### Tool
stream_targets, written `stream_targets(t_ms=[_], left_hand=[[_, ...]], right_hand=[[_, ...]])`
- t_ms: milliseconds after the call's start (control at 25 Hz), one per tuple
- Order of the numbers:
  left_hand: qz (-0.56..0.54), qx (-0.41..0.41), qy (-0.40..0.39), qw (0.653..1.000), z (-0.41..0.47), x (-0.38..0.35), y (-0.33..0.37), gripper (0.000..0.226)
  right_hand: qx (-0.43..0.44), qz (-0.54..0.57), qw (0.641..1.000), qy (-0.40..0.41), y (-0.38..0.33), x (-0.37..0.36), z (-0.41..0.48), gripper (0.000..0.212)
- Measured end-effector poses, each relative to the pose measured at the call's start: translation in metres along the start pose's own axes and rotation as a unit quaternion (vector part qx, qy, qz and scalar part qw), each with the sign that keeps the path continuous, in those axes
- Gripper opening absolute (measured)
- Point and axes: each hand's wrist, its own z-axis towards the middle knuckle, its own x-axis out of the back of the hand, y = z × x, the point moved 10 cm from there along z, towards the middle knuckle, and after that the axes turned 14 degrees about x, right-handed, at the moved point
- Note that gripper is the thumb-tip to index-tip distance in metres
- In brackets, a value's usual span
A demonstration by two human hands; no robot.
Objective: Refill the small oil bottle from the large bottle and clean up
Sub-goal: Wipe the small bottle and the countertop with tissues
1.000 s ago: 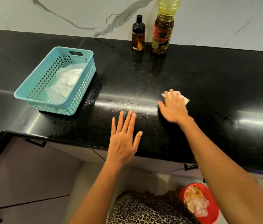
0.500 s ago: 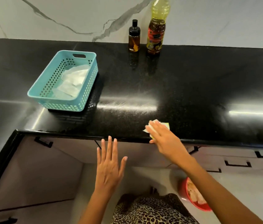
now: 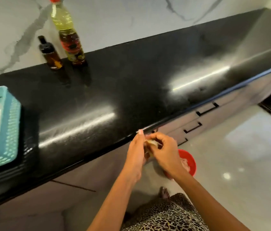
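Note:
The small dark oil bottle (image 3: 49,53) with a black cap stands at the back of the black countertop (image 3: 131,77), beside the large oil bottle (image 3: 68,35) with yellow oil and a red cap. Both my hands are off the counter, just past its front edge. My left hand (image 3: 136,152) and my right hand (image 3: 163,150) are together around a crumpled, yellowish tissue (image 3: 149,144), mostly hidden between the fingers. Below them on the floor sits a red bin (image 3: 189,162).
A teal plastic basket (image 3: 9,127) holding white tissues stands at the left of the counter. Grey drawers with black handles (image 3: 193,127) run under the counter edge. The glossy floor (image 3: 239,155) lies to the right.
My right hand has pulled the tissue off the counter edge, and my left hand has joined it around the tissue. The view has swung to the right.

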Motion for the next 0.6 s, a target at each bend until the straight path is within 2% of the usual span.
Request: stream_targets(t_ms=[120, 280, 360, 480, 600], left_hand=[[0.081, 0.032, -0.004, 0.996, 0.012, -0.037, -0.019, 0.022], [0.195, 0.067, -0.003, 0.978, 0.042, -0.087, -0.049, 0.026], [0.233, 0.07, 0.025, 0.97, 0.063, -0.105, -0.062, 0.023], [0.246, 0.068, 0.106, 0.961, 0.101, -0.115, -0.075, 0.017], [0.254, 0.093, 0.152, 0.951, 0.153, -0.129, -0.104, 0.019]], right_hand=[[-0.021, -0.106, 0.994, 0.003, 0.026, 0.036, -0.021, 0.019], [-0.136, -0.063, 0.986, 0.077, 0.09, 0.086, -0.051, 0.013], [-0.195, -0.04, 0.973, 0.115, 0.127, 0.104, -0.062, 0.012], [-0.251, -0.025, 0.955, 0.155, 0.176, 0.121, -0.073, 0.015], [-0.31, -0.033, 0.933, 0.177, 0.24, 0.13, -0.087, 0.013]])
